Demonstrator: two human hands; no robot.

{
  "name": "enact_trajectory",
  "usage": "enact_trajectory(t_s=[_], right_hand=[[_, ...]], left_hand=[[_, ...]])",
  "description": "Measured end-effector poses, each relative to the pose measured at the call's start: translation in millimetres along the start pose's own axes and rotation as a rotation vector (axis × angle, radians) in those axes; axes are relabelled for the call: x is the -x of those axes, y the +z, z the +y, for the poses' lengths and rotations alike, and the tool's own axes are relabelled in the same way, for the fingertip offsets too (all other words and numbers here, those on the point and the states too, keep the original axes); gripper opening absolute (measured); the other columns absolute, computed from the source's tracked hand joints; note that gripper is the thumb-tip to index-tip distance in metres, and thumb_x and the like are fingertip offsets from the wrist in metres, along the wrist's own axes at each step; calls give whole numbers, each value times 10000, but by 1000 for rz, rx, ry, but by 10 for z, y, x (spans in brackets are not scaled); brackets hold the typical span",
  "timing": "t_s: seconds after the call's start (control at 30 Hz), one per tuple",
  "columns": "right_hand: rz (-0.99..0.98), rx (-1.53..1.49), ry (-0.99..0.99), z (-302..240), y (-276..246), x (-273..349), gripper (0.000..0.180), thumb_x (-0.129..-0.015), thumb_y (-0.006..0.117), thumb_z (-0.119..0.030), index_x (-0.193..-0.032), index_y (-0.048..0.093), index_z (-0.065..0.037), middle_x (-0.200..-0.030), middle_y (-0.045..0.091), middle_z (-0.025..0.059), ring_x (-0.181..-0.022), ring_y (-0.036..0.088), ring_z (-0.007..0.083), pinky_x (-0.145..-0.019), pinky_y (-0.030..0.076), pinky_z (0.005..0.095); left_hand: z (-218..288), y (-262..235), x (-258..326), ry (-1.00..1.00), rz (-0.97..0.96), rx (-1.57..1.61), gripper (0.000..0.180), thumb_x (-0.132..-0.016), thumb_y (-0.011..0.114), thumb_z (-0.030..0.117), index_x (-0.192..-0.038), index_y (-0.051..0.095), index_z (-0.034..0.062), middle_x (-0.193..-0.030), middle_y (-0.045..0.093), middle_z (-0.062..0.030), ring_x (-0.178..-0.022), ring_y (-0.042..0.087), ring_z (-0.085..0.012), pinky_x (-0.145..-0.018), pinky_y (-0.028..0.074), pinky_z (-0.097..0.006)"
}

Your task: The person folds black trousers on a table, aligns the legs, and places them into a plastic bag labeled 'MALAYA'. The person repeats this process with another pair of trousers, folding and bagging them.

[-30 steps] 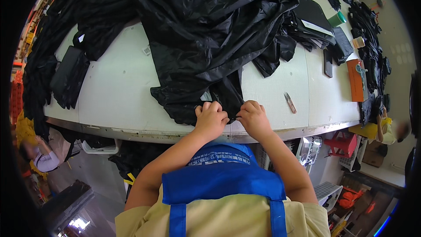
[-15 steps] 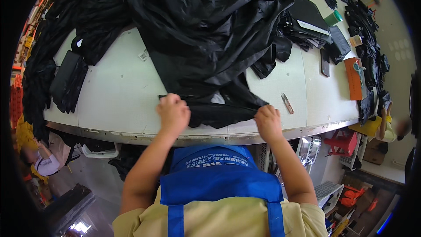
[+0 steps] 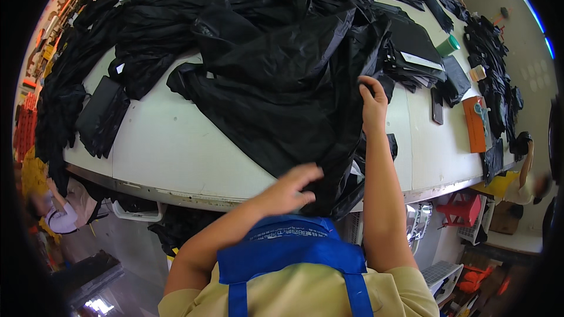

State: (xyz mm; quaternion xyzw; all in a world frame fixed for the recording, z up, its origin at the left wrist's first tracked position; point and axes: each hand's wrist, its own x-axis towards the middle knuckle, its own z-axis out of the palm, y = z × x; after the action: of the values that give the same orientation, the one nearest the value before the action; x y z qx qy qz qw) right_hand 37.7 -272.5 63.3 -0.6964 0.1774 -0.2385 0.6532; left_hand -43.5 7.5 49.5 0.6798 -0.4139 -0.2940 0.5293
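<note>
A large piece of thin, shiny black fabric (image 3: 276, 94) lies crumpled across the table in front of me, its near end hanging over the front edge. My right hand (image 3: 374, 103) pinches the fabric's right side between thumb and fingers, farther out on the table. Slightly smeared by motion, my left hand (image 3: 288, 191) is open over the near end, fingers stretched and thumb apart. Whether it touches the fabric I cannot tell. A bit of white shows among the folds below my right hand.
Folded black bundles (image 3: 103, 116) lie at the left, and a black stack (image 3: 414, 53) at the right. Beyond it are a green-lidded container (image 3: 448, 46), a phone (image 3: 437, 105) and an orange box (image 3: 473, 123). Other people work around the table. A red stool (image 3: 459, 208) stands below at right.
My right hand has moved up and away with the fabric's edge. My left hand has let go of the fabric and shifted right and nearer. The fabric has spread and now covers the small snips.
</note>
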Motion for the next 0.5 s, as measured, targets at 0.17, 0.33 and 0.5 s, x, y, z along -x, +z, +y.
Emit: enact_trajectory(t_s=[0.17,0.33,0.5], right_hand=[[-783,776,-965,-863,1187,864,56,-690,623,-154,-702,676,-141,-741,607,45,-852,574,267,-994,361,476],[-1646,383,-927,-237,1670,2054,150,-779,595,-215,-870,695,-151,-957,654,75,-1046,575,276,-1064,326,538],[-1158,40,-388,-472,1065,1566,243,-778,651,-119,-1014,671,-66,-941,649,101,-953,605,298,-832,498,365]], left_hand=[[573,-1178,-59,-2,778,-154,1125,-650,792,554,-1468,220,36,-1493,270,-180,-1363,290,-307,-1088,279,-439],[549,-1376,205,-379,725,-378,914,-757,691,-11,-1494,185,176,-1324,488,-207,-1039,600,-297,-863,485,-357],[-271,-1535,1421,-308,1268,490,734,-778,543,-104,-1438,326,133,-1017,573,-83,-745,558,-110,-569,437,-209]])
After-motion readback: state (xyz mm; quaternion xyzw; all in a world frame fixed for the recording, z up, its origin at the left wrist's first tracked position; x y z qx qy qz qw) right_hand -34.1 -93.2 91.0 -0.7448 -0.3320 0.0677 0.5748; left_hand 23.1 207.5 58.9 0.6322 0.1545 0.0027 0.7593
